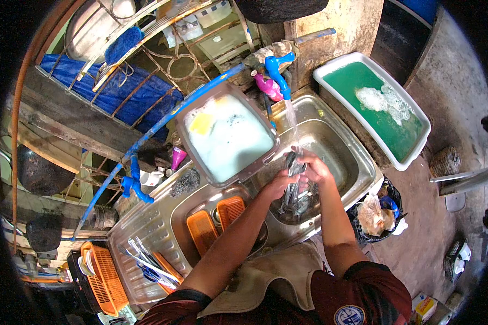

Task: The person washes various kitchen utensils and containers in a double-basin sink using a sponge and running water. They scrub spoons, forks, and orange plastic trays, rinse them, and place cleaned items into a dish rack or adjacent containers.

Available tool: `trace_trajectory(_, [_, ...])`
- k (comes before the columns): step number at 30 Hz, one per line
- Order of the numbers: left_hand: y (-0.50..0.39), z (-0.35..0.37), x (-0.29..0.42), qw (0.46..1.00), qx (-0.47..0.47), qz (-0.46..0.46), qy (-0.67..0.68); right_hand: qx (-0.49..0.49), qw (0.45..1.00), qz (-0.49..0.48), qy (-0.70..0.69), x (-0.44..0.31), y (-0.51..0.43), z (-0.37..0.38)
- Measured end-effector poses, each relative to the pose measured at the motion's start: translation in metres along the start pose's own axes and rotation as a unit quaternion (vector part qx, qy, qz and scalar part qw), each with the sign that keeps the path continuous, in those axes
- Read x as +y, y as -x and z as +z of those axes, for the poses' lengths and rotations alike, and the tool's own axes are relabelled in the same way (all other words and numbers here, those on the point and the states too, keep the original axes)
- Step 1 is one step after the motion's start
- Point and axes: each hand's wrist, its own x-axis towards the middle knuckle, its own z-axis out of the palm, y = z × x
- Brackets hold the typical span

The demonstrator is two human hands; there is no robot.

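Both hands are over the right basin of a stainless steel sink [341, 150], under water running from a blue plastic faucet [277, 73]. My left hand [282, 183] grips a bundle of metal cutlery [290, 199], whose fork tines point down toward the basin floor. My right hand [315, 166] closes round the upper part of the same bundle, its fingers wet. Which pieces each hand holds cannot be told apart. A square tub of soapy water [232, 138] with a yellow sponge [202, 123] stands to the left of the faucet.
Orange baskets [202, 231] lie in the left basin. Tongs and blue-handled scissors [149, 273] rest on the drainboard [138, 227]. A white-rimmed tub [425, 134] of green water stands right, above a black trash bag [394, 227]. A steel scrubber [186, 183] sits by the soapy tub.
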Motion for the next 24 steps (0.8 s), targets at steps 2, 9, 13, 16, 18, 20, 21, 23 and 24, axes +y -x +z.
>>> trace_trajectory(2, [0.000, 0.006, 0.003, 1.000, 0.003, -0.007, 0.008, 0.028, 0.999, 0.028, 0.010, 0.005, 0.003, -0.006])
trace_trajectory(9, [-0.010, -0.018, -0.006, 0.977, -0.043, -0.109, 0.176, -0.011, 0.993, 0.016, 0.117, -0.006, 0.002, 0.021])
trace_trajectory(13, [-0.015, 0.003, -0.002, 0.998, -0.001, -0.047, 0.051, 0.014, 0.944, -0.154, 0.291, -0.009, -0.019, 0.018])
trace_trajectory(16, [-0.028, 0.009, 0.011, 0.997, 0.003, 0.005, 0.073, -0.020, 0.924, -0.076, 0.373, -0.051, -0.019, 0.029])
trace_trajectory(18, [-0.036, 0.014, 0.032, 0.998, 0.007, 0.052, -0.035, -0.052, 0.912, -0.090, 0.397, -0.090, -0.014, 0.050])
trace_trajectory(20, [-0.040, 0.032, 0.054, 0.990, 0.067, 0.094, -0.080, -0.013, 0.879, -0.143, 0.455, -0.135, 0.012, 0.099])
trace_trajectory(21, [-0.050, 0.044, 0.063, 0.986, 0.080, 0.117, -0.091, 0.017, 0.831, -0.199, 0.519, -0.155, 0.016, 0.103])
trace_trajectory(23, [-0.058, 0.032, 0.071, 0.967, 0.118, 0.138, -0.177, 0.058, 0.767, -0.333, 0.546, -0.181, 0.029, 0.159])
trace_trajectory(24, [-0.055, 0.045, 0.081, 0.960, 0.125, 0.147, -0.204, 0.062, 0.766, -0.325, 0.551, -0.195, 0.038, 0.181])
